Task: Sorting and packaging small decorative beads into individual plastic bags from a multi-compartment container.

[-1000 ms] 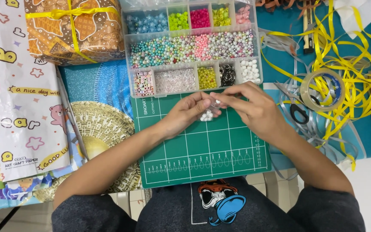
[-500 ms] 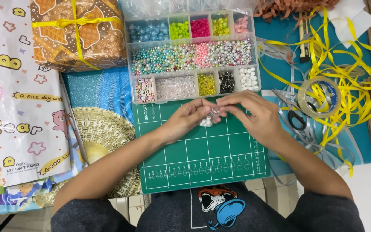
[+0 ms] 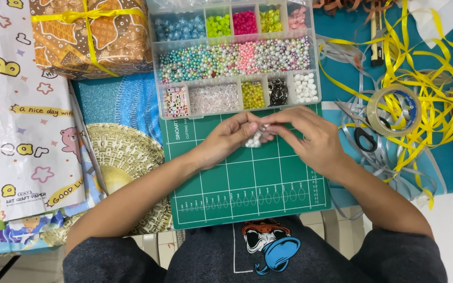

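Both hands are brought together over the top part of the green cutting mat [image 3: 247, 183], just below the clear bead box [image 3: 234, 57]. The fingers of the left hand [image 3: 226, 139] and the fingers of the right hand [image 3: 310, 136] are pinched close together on a small clear thing between them — it is too small for its kind to be told. A little bunch of white beads [image 3: 254, 139] is seen right under the fingertips, just above the mat or resting on it; which one cannot be told. The hands are most likely kept low and close to the box so that a dropped bead is caught by the mat and new beads are easy to reach. The box is split into small parts, so each colour is kept alone: blue, green, pink and yellow on top, a long mixed row in the middle, and letter beads, clear, yellow, dark and white ones at the bottom. A gift box [image 3: 91, 36] in brown patterned paper is tied with yellow ribbon at the top left. Beside it a white paper sheet [image 3: 27, 110] with bears, stars and yellow letters is laid flat. On the right a roll of clear tape [image 3: 394, 110], black-handled scissors [image 3: 364, 137] and loose yellow ribbon [image 3: 425, 78] are spread over the blue desk [image 3: 342, 78].
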